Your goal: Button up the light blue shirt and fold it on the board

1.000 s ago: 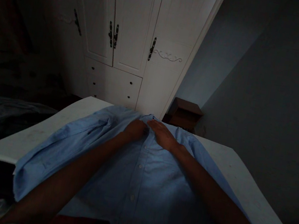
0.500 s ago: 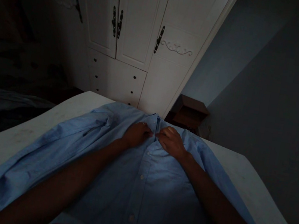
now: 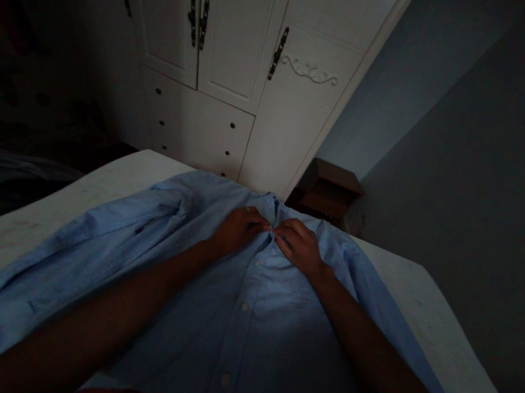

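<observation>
A light blue button-up shirt (image 3: pixel 203 320) lies front side up across a white board-like table (image 3: pixel 111 176), its collar at the far edge. Near the collar, my left hand (image 3: pixel 240 229) pinches one edge of the front opening between thumb and fingers. Facing it, my right hand (image 3: pixel 299 245) grips the other edge, and the fingertips of both almost meet. Just above them the placket gapes in a narrow slit. Below, several buttons run down the front, such as a white button (image 3: pixel 245 307). Whatever button sits between my fingertips is hidden.
Beyond the table stands a white wardrobe (image 3: pixel 233 32) with dark handles and drawers. A brown wooden cabinet (image 3: pixel 330 191) is by the grey wall at the back right. Dark fabric (image 3: pixel 0 181) lies at the left. The room is dim.
Both hands stay at the upper placket and have lifted its edges slightly, so the slit between them looks wider. The camera view has shifted a little.
</observation>
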Demonstrator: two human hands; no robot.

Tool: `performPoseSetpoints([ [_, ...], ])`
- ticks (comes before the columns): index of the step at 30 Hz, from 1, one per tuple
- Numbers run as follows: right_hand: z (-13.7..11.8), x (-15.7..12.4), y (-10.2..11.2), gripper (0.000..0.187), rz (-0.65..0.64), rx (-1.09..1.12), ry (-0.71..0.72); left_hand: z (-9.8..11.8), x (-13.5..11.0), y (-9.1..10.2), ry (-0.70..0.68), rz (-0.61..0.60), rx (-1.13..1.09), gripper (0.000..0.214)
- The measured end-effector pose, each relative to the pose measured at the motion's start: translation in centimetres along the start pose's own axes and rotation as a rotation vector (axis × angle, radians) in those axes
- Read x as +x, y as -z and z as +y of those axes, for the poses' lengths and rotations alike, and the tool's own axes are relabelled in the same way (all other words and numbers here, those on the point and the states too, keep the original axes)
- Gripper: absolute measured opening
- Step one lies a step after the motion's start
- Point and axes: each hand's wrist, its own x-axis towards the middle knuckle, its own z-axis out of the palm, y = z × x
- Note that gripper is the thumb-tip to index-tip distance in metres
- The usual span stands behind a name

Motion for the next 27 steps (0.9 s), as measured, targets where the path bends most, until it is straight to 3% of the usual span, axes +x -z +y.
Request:
performPoseSetpoints([
  [11,0.0,-0.3,-0.2,0.018,-0.087,0.069,-0.11,1.0,-0.3,0.1,0.046,-0.069,-0.011,0.025],
  [17,0.1,-0.2,-0.2,0.019,-0.108,0.059,-0.109,1.8,-0.6,0.0,0.105,-0.091,0.004,0.02],
  [27,0.2,-0.1,-0.4,0.02,-0.104,-0.023,-0.029,2.4,-1.0,-0.9,0.177,-0.1,0.264,0.024],
])
